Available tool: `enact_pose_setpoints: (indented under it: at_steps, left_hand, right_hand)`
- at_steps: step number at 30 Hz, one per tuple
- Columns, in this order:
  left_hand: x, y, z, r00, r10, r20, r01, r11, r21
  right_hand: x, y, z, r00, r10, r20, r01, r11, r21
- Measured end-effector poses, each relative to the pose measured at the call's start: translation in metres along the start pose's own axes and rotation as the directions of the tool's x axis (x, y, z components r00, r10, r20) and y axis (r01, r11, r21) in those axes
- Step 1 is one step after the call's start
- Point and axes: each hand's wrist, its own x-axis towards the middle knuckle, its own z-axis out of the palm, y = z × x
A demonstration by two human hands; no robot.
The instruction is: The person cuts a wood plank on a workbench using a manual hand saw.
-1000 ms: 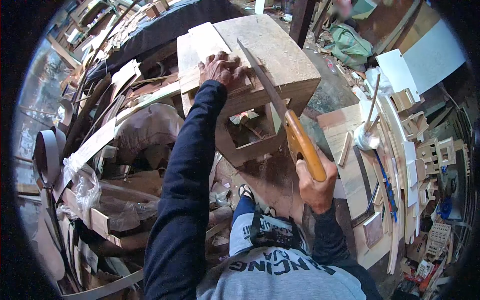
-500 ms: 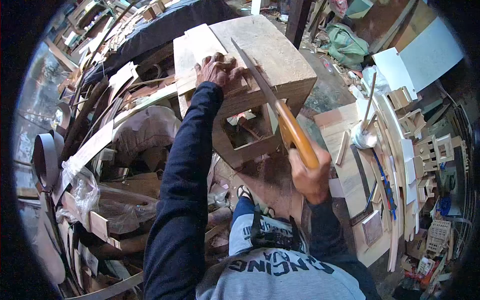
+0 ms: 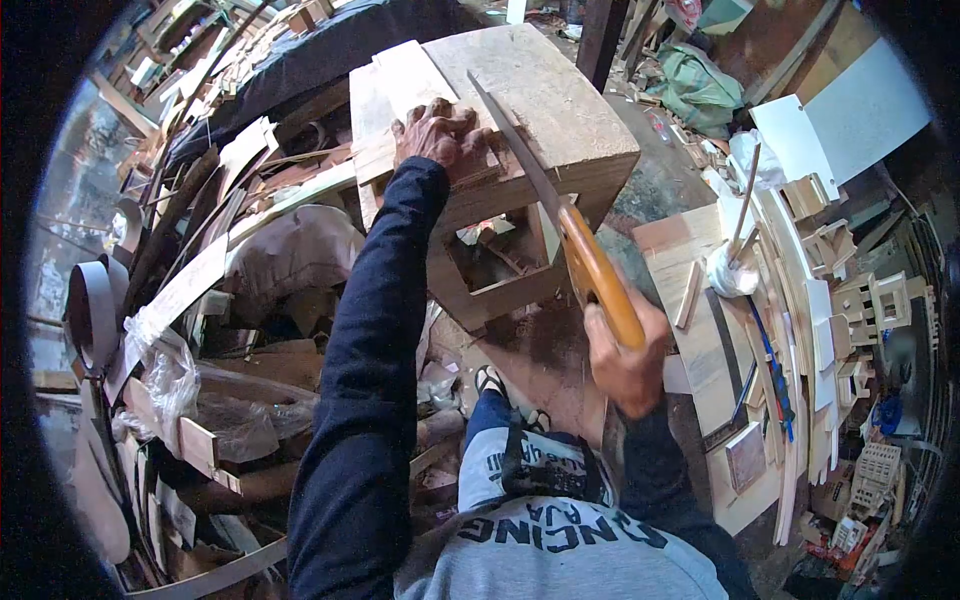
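My right hand is wrapped round the orange-brown wooden handle of a hand saw. The saw's narrow blade points up and to the left, over the top of a pale wooden box near its front edge. Pressing down on a light wooden board on the box top is my left hand, its fingers spread and bent. The board's end lies close to the left side of the blade. Whether the teeth touch the board cannot be made out. An opening shows in the box's front face.
Scrap wood and clear plastic are heaped on the left. To the right, a plywood sheet bears thin strips and a wrapped container. A green sack lies at the back right, beyond a dark post.
My right hand has moved slightly down and toward my body with the saw. My left hand stays on the board. The view has shifted slightly.
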Motion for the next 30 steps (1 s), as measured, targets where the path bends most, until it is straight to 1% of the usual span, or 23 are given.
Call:
enact_pose_setpoints:
  at_steps: [1,4,5,8,9,14,16,18,19,22,24,25,29,30]
  left_hand:
    - [-0.002,0.002,-0.002,1.000,0.006,-0.010,-0.006,1.000,-0.008]
    - [-0.004,0.007,-0.012,1.000,0.005,0.004,-0.005,1.000,0.001]
    - [-0.005,0.010,-0.014,1.000,0.002,0.017,-0.002,1.000,0.004]
    - [0.002,-0.003,0.005,1.000,0.004,-0.016,-0.004,0.999,0.039]
    - [0.002,-0.003,0.002,1.000,0.004,-0.016,-0.003,0.999,0.033]
    - [-0.003,0.005,-0.009,1.000,0.004,-0.002,-0.004,1.000,0.027]
    - [-0.002,0.007,-0.010,0.998,-0.018,0.052,0.017,1.000,0.020]
    - [-0.001,0.006,-0.013,0.996,-0.021,0.089,0.021,1.000,0.005]
    - [0.000,0.006,-0.013,0.997,-0.016,0.076,0.016,1.000,0.003]
    - [-0.005,0.010,-0.014,0.999,-0.007,0.046,0.007,1.000,0.002]
    - [-0.007,0.012,-0.016,1.000,-0.005,0.026,0.005,1.000,0.009]
    - [-0.006,0.007,-0.009,0.999,0.017,-0.046,-0.016,0.999,0.036]
    - [-0.003,0.005,-0.009,0.999,0.017,0.036,-0.017,1.000,-0.001]
    - [-0.003,0.007,-0.011,0.999,0.016,0.030,-0.016,1.000,-0.006]
  right_hand:
    - [0.011,0.006,0.006,0.997,-0.082,-0.002,0.082,0.993,-0.081]
    - [0.029,0.010,0.014,0.999,0.040,0.023,-0.037,0.995,-0.098]
    - [0.028,0.011,0.015,1.000,-0.018,0.003,0.018,0.998,-0.058]
    - [0.009,0.005,0.004,0.999,0.046,0.019,-0.044,0.996,-0.084]
    - [0.001,0.004,-0.001,0.998,0.047,0.029,-0.047,0.999,-0.011]
    - [-0.016,-0.001,-0.009,1.000,0.015,0.016,-0.014,1.000,-0.026]
    - [-0.010,-0.001,-0.003,1.000,-0.012,-0.005,0.012,0.999,-0.047]
    - [0.006,-0.006,0.001,0.995,0.092,0.031,-0.091,0.996,-0.021]
    - [0.011,-0.007,0.002,0.988,0.143,0.049,-0.143,0.990,-0.010]
    - [0.012,-0.006,0.002,0.991,0.130,0.041,-0.130,0.991,0.011]
    - [-0.003,-0.006,-0.001,0.994,0.111,0.010,-0.111,0.993,0.025]
    - [-0.006,-0.006,-0.002,0.995,0.099,-0.005,-0.099,0.995,0.031]
    - [0.003,-0.001,0.001,0.997,0.071,-0.006,-0.071,0.997,0.033]
    - [0.012,-0.001,0.006,0.998,0.067,-0.005,-0.067,0.997,0.031]
